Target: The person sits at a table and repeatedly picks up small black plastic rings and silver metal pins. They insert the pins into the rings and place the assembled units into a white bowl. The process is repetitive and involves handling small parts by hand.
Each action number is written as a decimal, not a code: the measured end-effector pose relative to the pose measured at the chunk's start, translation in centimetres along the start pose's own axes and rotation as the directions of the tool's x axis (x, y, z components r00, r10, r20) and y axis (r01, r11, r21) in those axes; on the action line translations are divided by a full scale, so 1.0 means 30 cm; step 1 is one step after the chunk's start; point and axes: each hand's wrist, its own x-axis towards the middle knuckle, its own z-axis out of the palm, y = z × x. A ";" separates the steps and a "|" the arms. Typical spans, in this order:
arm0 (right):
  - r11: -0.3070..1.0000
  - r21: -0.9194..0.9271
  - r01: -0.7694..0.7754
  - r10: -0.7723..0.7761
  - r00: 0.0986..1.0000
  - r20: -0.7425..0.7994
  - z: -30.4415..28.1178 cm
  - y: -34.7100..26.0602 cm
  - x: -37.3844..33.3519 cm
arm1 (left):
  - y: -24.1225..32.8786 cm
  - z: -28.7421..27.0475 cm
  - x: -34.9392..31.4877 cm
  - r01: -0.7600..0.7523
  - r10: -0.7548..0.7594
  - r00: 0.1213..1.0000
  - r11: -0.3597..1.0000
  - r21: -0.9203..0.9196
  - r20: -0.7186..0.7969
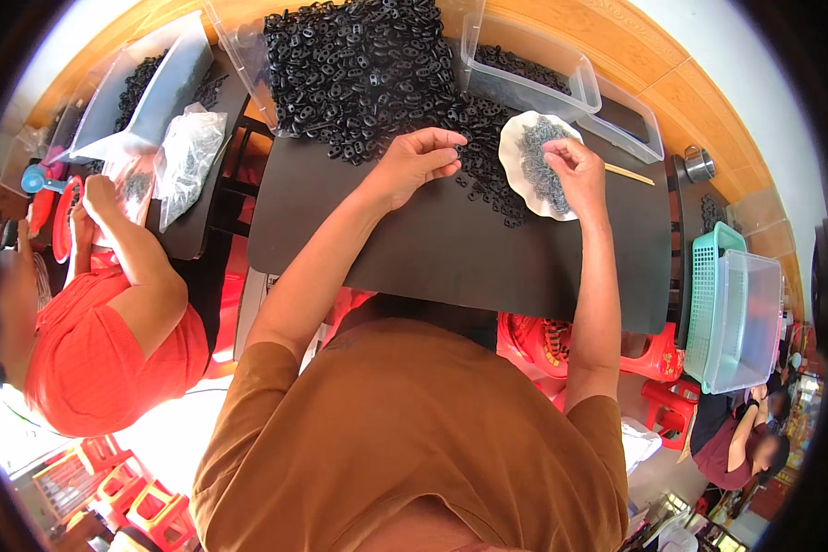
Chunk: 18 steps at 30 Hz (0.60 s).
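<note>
Two bare hands work well apart over the dark table (405, 253), and I look down on them from my distant place. The left hand (412, 167) has thumb and index finger brought near each other, beside the heap of black pieces (359, 74). Something dark shows at these tips, but I cannot say whether it is a held piece or only the heap behind. The right hand (580, 179) has its fingertips drawn together over the white plate (513, 175), at the small grey pieces (535, 170) that lie there; whether a grey piece is pinched, the fingers hide from me.

The black pieces spread across the far part of the table, and some lie loose just left of the plate. They have small holes through them and, I judge, they are stiff plastic, very light, a little slippery, and not fragile. I would take one by its two outer edges, so that the holes stay free. The grey pieces seem even lighter and easy to drop; their exact form is too small for me. For them I judge that a pinch with only the fingertips is best, gentle, because a hard squeeze could make one jump away.
</note>
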 end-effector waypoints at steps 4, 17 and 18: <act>0.907 0.408 -0.098 0.045 0.989 0.138 0.099 -0.082 -0.021 | -0.036 -0.009 0.018 -0.030 0.028 0.999 0.996 -0.084 -0.031; 0.839 0.529 -0.123 0.014 0.979 0.204 0.304 -0.190 -0.003 | -0.050 -0.013 0.008 -0.114 0.107 0.992 0.988 -0.104 -0.073; 0.842 0.524 -0.131 0.019 0.977 0.213 0.309 -0.190 -0.007 | -0.054 -0.013 0.008 -0.121 0.115 0.991 0.988 -0.092 -0.075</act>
